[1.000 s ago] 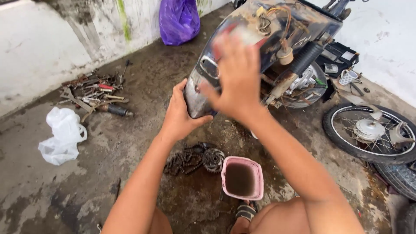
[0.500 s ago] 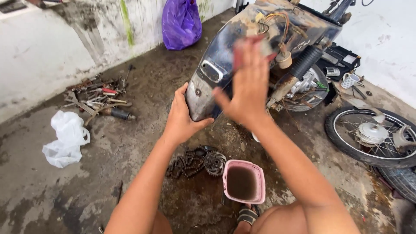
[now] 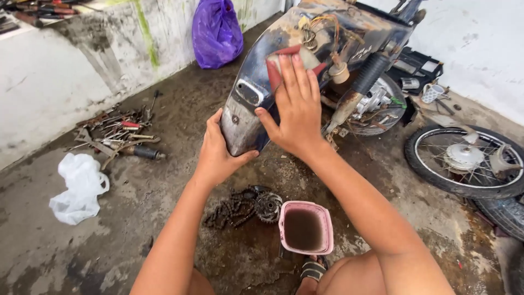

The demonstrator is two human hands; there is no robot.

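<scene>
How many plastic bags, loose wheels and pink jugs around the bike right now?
Plastic bags: 2, purple and white
Loose wheels: 1, spoked wheel lying flat on the floor
Pink jugs: 1, pink jug holding dark liquid
Total: 4

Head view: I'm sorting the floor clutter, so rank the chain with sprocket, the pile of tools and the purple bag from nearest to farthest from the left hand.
From the left hand:
1. Chain with sprocket, just below it.
2. Pile of tools, out to its left.
3. Purple bag, far up by the wall.
</scene>
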